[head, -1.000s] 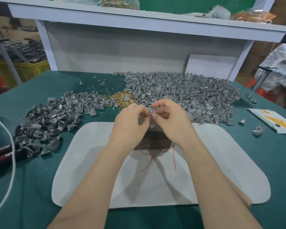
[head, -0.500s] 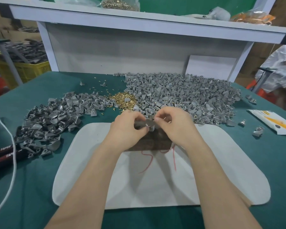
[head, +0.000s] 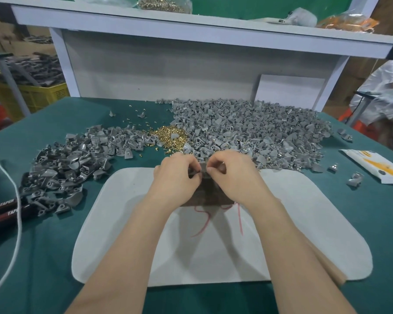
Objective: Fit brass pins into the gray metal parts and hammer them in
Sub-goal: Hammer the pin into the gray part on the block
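Right over the dark block (head: 210, 196), left hand (head: 176, 175) grips the gray metal part (head: 202, 172); right hand (head: 233, 175) pinches its right end, pin too tiny to see.

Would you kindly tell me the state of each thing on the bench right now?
left hand: pinches the gray part.
right hand: pinches the same part; any pin is hidden.
gray part: held over the block.
block: on the mat, partly covered by the hands.
left pile: loose heap.
right pile: larger loose heap.
pins: loose heap between both piles.
mat: flat on the table.
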A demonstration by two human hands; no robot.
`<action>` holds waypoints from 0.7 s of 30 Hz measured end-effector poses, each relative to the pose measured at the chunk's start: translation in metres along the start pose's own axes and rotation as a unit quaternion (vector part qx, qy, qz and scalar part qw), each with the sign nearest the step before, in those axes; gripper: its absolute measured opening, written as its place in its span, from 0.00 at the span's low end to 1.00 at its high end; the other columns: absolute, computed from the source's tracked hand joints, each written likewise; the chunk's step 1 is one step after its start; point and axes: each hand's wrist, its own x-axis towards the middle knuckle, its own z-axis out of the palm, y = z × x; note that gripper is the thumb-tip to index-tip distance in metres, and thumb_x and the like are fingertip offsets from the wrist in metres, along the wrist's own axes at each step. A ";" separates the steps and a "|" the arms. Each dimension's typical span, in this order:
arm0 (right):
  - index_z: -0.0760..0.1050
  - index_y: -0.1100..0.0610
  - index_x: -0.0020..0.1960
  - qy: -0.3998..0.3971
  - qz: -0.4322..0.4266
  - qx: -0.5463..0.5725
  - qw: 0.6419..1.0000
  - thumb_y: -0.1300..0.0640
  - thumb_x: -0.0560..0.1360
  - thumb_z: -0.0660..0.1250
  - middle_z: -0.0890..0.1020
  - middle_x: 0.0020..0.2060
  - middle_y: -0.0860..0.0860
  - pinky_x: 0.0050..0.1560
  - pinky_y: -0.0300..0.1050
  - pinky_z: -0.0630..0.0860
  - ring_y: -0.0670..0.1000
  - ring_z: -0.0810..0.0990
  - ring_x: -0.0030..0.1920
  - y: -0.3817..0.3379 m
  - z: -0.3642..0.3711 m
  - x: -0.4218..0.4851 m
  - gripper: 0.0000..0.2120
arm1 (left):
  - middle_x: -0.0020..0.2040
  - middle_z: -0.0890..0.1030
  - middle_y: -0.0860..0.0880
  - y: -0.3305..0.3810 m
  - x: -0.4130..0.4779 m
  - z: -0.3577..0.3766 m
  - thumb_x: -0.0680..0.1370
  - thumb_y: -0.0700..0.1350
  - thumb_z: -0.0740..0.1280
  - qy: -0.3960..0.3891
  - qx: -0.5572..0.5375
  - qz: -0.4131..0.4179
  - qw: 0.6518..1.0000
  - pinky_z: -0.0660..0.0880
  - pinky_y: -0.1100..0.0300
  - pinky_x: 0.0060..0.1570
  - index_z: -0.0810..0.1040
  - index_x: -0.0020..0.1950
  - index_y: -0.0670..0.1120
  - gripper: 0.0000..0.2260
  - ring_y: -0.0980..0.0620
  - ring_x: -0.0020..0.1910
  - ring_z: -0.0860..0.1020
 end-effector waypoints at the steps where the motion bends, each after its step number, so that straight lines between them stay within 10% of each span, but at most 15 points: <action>1: 0.78 0.52 0.46 0.001 0.000 -0.001 1.000 0.57 0.75 0.66 0.77 0.40 0.47 0.47 0.44 0.72 0.50 0.75 0.45 0.000 0.000 0.000 0.03 | 0.53 0.77 0.48 0.000 0.000 0.000 0.75 0.44 0.67 0.000 0.000 0.001 1.000 0.72 0.48 0.59 0.77 0.45 0.51 0.02 0.46 0.57 0.76; 21: 0.79 0.52 0.46 0.009 0.010 0.004 1.000 0.56 0.75 0.66 0.73 0.34 0.44 0.42 0.40 0.67 0.49 0.72 0.41 0.000 0.003 0.000 0.03 | 0.51 0.77 0.48 0.002 -0.002 -0.002 0.75 0.44 0.68 0.010 -0.003 0.007 1.000 0.72 0.48 0.58 0.75 0.42 0.51 0.04 0.46 0.55 0.75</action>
